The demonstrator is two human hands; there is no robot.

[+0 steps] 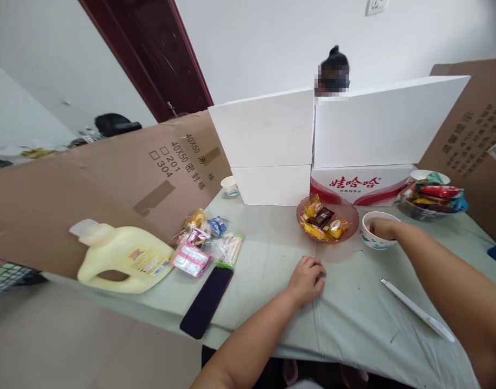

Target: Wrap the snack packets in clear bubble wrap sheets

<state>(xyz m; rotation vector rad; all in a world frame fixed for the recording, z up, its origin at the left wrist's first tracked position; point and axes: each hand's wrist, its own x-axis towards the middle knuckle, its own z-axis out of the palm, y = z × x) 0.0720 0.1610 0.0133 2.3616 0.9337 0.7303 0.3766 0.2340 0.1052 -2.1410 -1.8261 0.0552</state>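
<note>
My left hand [307, 279] rests curled on the pale green tablecloth [272, 243], fingers closed with nothing in them. My right hand [382, 228] reaches into a small white bowl [373, 240] with a blue pattern, its fingers over the rim and partly hidden; I cannot tell whether it holds anything. Just left of the bowl stands a reddish transparent plate [347, 216] with several wrapped snacks in yellow and brown.
A white pen [417, 309] lies near the right front edge. A black phone [207, 300], snack packets [203, 243] and a yellow jug [122, 259] lie at the left. White boards [268, 129], a red-printed box [359, 186], cardboard screens and another snack bowl [432, 197] stand behind. A person's head shows beyond the boards.
</note>
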